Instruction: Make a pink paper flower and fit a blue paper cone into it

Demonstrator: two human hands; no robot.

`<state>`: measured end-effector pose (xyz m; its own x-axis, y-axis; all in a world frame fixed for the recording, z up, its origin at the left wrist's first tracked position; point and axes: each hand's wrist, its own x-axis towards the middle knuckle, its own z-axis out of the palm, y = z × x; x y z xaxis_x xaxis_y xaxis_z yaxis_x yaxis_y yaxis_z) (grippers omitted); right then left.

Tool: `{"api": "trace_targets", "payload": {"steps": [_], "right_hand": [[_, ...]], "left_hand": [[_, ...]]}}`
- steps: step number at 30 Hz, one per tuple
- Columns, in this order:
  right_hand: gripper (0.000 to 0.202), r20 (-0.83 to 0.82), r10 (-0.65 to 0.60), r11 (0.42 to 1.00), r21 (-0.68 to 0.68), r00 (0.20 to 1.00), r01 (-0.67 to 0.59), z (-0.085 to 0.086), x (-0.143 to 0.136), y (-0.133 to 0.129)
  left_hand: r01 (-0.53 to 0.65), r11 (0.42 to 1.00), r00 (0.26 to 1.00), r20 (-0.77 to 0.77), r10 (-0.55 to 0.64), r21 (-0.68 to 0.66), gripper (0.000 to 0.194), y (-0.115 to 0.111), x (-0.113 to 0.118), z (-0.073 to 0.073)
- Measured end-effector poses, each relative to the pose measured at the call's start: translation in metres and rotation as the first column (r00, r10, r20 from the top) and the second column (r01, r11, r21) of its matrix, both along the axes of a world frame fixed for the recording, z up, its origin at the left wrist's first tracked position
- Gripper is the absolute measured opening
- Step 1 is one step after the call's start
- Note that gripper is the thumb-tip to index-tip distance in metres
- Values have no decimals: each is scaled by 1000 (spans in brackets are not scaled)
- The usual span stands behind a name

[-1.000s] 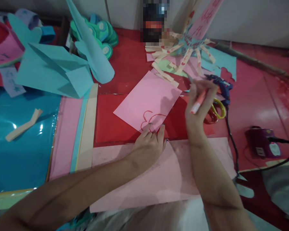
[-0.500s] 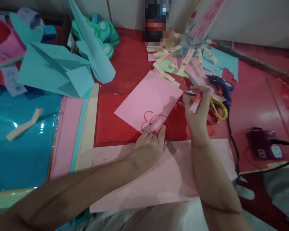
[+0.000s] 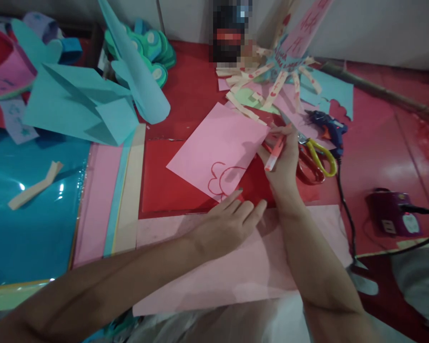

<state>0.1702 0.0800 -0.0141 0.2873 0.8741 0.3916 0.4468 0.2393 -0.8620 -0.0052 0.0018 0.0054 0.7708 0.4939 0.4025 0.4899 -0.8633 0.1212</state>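
Observation:
A pink sheet of paper lies tilted on a red flat pack. Red curved lines like petals around a rounded centre are drawn near its lower corner. My left hand is open just below that corner, its fingers stretched out; whether a fingertip still touches the sheet I cannot tell. At the sheet's right corner, my right hand is closed around a marker with a pinkish-orange barrel. Scissors with yellow and red handles lie just beyond the right hand.
Beyond the sheet stands a decorated paper cone with beige strips. A blue glue gun lies to the right, its cord running toward me. Folded teal paper, a teal cone and a purple box with cables surround the workspace.
My left hand has drawn back and right from the drawn lines, uncovering more of them. My right hand has moved slightly left with the marker, showing more of the scissors.

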Motion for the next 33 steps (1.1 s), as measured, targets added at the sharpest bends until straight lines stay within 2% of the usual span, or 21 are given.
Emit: {"api": "trace_targets", "payload": {"steps": [2, 7, 13, 18, 25, 33], "right_hand": [[26, 30, -14, 1000, 4, 999, 14, 1, -1, 0], [23, 42, -4, 999, -33, 999, 6, 5, -1, 0], [23, 13, 5, 999, -48, 1000, -4, 4, -1, 1], [29, 49, -22, 999, -28, 999, 23, 3, 0, 1], [26, 26, -10, 1000, -28, 1000, 11, 5, -3, 1], [15, 27, 27, 999, -46, 999, -25, 6, -6, 3]], "left_hand": [[33, 999, 999, 6, -34, 11, 42, -1, 0, 1], [-50, 996, 997, -58, 46, -69, 52, 0, 4, -3], [-51, 991, 994, -103, 38, -126, 48, 1, 3, -1], [-49, 990, 994, -100, 37, -129, 47, 2, 3, -1], [-51, 988, 987, -158, 27, -145, 48, 2, 3, -2], [-219, 964, 961, -205, 186, -153, 50, 2, 3, -4]]}}
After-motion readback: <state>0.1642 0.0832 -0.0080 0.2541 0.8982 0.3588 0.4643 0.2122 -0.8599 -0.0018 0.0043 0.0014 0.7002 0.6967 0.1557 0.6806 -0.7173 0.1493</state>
